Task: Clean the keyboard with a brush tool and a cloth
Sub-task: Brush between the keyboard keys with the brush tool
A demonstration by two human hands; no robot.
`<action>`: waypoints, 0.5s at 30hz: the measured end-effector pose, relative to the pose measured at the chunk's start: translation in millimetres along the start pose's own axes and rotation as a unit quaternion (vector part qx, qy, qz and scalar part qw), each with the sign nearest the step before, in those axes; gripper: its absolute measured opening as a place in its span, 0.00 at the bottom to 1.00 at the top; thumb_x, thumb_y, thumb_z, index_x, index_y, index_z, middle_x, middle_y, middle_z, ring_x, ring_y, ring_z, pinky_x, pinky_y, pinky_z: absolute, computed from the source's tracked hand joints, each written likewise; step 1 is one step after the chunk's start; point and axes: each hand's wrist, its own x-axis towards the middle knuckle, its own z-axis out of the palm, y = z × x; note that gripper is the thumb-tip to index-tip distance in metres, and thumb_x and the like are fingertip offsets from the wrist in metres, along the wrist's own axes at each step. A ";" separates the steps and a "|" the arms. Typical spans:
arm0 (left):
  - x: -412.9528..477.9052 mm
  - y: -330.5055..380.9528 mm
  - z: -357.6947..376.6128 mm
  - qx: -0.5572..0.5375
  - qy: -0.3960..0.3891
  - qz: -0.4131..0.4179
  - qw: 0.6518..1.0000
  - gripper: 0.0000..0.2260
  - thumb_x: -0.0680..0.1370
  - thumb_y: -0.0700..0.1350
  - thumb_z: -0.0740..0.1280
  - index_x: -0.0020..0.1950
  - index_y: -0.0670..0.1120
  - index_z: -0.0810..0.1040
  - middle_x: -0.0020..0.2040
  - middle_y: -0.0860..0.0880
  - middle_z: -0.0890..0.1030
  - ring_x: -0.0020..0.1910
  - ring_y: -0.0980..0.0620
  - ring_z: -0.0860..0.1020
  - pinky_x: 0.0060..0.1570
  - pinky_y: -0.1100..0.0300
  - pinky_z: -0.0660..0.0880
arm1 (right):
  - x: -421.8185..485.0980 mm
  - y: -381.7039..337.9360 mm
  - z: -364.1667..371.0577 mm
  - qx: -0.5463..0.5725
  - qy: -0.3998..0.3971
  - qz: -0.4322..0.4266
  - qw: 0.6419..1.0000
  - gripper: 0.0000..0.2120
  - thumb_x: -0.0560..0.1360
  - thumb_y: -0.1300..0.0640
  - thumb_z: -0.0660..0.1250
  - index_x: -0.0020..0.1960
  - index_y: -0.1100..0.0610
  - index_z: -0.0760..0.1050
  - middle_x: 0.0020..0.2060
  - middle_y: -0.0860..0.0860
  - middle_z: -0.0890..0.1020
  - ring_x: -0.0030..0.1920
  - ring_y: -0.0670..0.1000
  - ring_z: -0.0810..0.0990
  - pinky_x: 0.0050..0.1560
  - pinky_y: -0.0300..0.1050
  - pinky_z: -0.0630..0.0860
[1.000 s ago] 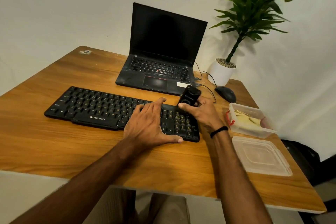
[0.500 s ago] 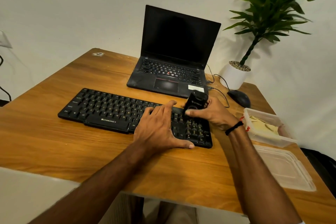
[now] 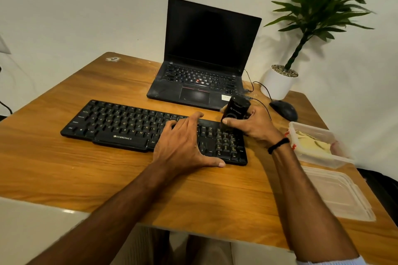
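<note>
**Brush gripped over the numpad**

Clenched round brush (image 3: 235,109) with right hand (image 3: 255,128), thumb across its front. Held tilted over numpad, at 3 o'clock end of keyboard (image 3: 120,122); cannot tell whether touching keys. Pressed flat just to 9 o'clock of it: left hand (image 3: 183,146), fingers straight, thumb along near edge.

Beneath, wooden table (image 3: 64,168). At 12 o'clock, open laptop (image 3: 206,60), screen dark. At 2, mouse (image 3: 284,109) and potted plant (image 3: 280,82). At 3, box (image 3: 301,157) with cloth (image 3: 312,142); at 4, lid (image 3: 338,193). Behind, plain pale wall (image 3: 86,6).

Compared with half a second back: same grip, same flat palm, no shift on keyboard.
</note>
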 end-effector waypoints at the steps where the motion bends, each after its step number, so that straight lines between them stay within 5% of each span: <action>1: -0.1 0.2 0.2 0.002 -0.003 0.000 1.000 0.62 0.57 0.86 0.61 0.81 0.50 0.53 0.74 0.49 0.72 0.72 0.50 0.71 0.78 0.46 0.58 | -2.7 1.5 -2.5 0.037 -0.067 -0.001 0.997 0.19 0.70 0.61 0.76 0.60 0.59 0.79 0.56 0.53 0.84 0.59 0.53 0.82 0.59 0.54 0.79; 3: 0.2 0.5 -0.1 0.003 -0.006 -0.001 1.000 0.63 0.57 0.87 0.61 0.81 0.50 0.52 0.74 0.49 0.71 0.73 0.50 0.70 0.78 0.45 0.58 | -10.2 -2.3 -1.1 0.084 -0.180 0.003 0.980 0.19 0.71 0.66 0.74 0.60 0.63 0.78 0.57 0.57 0.83 0.59 0.57 0.82 0.58 0.55 0.80; 4: 0.2 0.3 -0.5 0.001 -0.006 -0.001 1.000 0.62 0.57 0.87 0.61 0.81 0.50 0.53 0.74 0.49 0.72 0.73 0.50 0.70 0.78 0.45 0.59 | -11.5 -4.4 2.7 0.072 -0.178 0.001 0.981 0.19 0.71 0.65 0.75 0.60 0.62 0.78 0.57 0.57 0.83 0.59 0.57 0.82 0.58 0.55 0.80; 8: -0.3 0.1 -0.6 -0.005 0.004 0.003 1.000 0.61 0.58 0.86 0.63 0.80 0.51 0.54 0.72 0.49 0.73 0.71 0.51 0.71 0.77 0.48 0.59 | -2.8 -7.0 11.9 -0.081 0.038 -0.003 0.996 0.21 0.70 0.53 0.77 0.59 0.57 0.78 0.52 0.49 0.83 0.55 0.50 0.82 0.54 0.48 0.81; 12: 0.1 0.6 -0.7 0.005 -0.002 -0.001 1.000 0.62 0.57 0.86 0.61 0.81 0.50 0.53 0.73 0.49 0.72 0.72 0.50 0.71 0.77 0.47 0.58 | -10.7 -4.9 0.0 0.034 -0.166 -0.012 0.985 0.18 0.70 0.62 0.77 0.59 0.59 0.80 0.56 0.55 0.84 0.59 0.55 0.82 0.59 0.53 0.79; 15: 0.5 0.8 -0.4 0.000 -0.003 -0.002 1.000 0.62 0.57 0.86 0.62 0.80 0.51 0.53 0.73 0.49 0.72 0.72 0.51 0.71 0.77 0.48 0.58 | -5.6 -1.5 3.5 0.001 -0.075 -0.004 0.997 0.22 0.69 0.56 0.78 0.61 0.57 0.79 0.55 0.53 0.84 0.58 0.54 0.82 0.57 0.53 0.80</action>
